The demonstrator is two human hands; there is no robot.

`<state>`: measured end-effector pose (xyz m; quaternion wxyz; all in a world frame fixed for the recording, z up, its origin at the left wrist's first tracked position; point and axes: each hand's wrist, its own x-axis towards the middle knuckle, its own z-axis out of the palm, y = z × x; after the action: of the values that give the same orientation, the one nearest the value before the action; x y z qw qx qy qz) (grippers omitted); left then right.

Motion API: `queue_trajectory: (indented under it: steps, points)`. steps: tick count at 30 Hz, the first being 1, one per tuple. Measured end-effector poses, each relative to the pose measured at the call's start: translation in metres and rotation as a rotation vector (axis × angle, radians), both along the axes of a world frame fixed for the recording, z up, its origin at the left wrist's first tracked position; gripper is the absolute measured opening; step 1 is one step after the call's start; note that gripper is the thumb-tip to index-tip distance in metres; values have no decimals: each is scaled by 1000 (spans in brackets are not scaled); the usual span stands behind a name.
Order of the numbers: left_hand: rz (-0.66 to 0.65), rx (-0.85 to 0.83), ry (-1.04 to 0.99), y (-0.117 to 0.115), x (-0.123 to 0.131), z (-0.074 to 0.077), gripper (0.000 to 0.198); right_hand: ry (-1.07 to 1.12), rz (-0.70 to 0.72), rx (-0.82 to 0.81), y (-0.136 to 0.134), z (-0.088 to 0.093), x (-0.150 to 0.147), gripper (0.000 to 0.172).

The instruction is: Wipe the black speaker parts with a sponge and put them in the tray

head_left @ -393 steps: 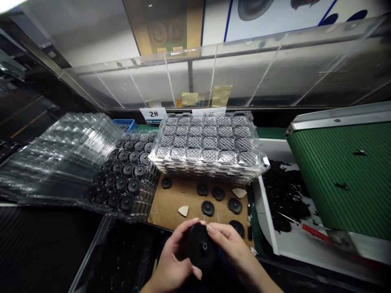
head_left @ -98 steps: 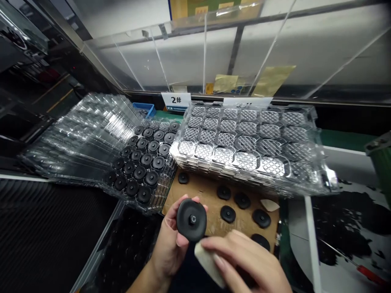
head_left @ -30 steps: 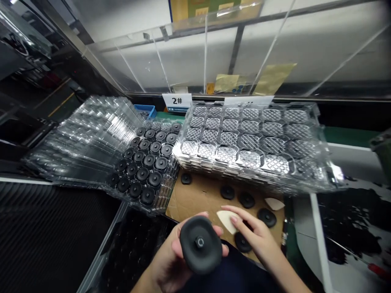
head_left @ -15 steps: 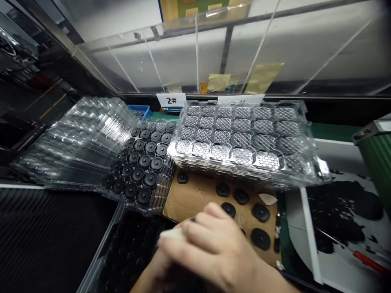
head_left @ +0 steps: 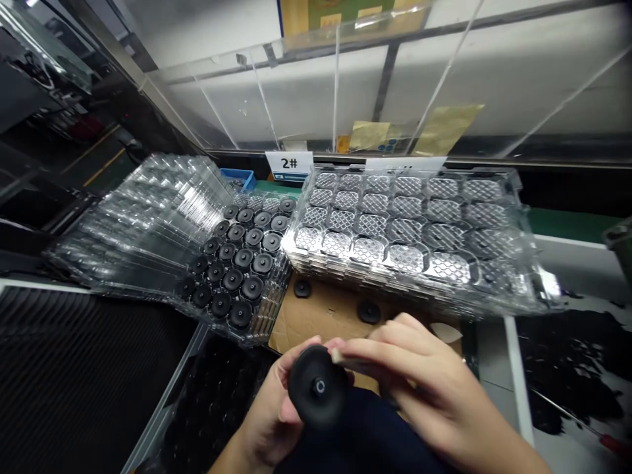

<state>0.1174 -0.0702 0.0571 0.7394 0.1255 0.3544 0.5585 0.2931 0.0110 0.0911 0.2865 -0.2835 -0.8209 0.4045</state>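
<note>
My left hand [head_left: 269,411] grips a black rounded rubber disc [head_left: 316,388] with a small metal centre, held face up near the bottom middle. My right hand [head_left: 419,388] is closed in a pinch on a pale wedge-shaped piece [head_left: 340,357], whose tip touches the disc's upper right edge. Behind the hands a sheet of brown cardboard [head_left: 316,313] carries loose black discs [head_left: 368,311]; the right hand hides some of them.
A clear tray of black discs [head_left: 237,263] lies left of the cardboard, beside a fanned stack of empty clear trays [head_left: 143,217]. A stack of empty diamond-patterned trays [head_left: 409,230] sits behind. Black scrap bits [head_left: 573,362] lie on a white surface at the right. A "2#" label [head_left: 289,164] stands behind.
My right hand picked up the pale wedge from the cardboard and brought it to the disc's edge. The left hand kept hold of the disc throughout.
</note>
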Motion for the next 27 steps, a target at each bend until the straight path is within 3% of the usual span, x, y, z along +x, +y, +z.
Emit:
queue_trajectory:
  steps: [5,8,10,12,15,17,20,22,25,27]
  points:
    - [27,37,-194,-2,-3,7,59,16,-271,-600,-20,-46,24,22]
    - [38,11,-200,-2,1,10,59,15,-489,-735,-30,-54,18,26]
    - [47,-21,-177,-1,4,10,59,40,-585,-645,-30,-44,11,24]
    - [52,-51,-144,-1,8,8,61,102,-591,-419,-29,-27,1,20]
    - [51,-85,-36,-1,9,4,59,216,-403,24,-31,-3,-18,28]
    - [74,-100,35,-1,7,2,54,248,-231,177,-32,5,-30,31]
    - [144,-97,46,1,4,5,56,126,-40,74,-27,8,-41,23]
    - [136,-97,66,4,5,10,55,79,-67,53,-22,9,-46,20]
    - [68,-134,112,7,8,16,37,225,-183,190,-18,10,-47,24]
    - [94,-146,45,6,9,16,41,228,-94,180,-19,12,-38,26]
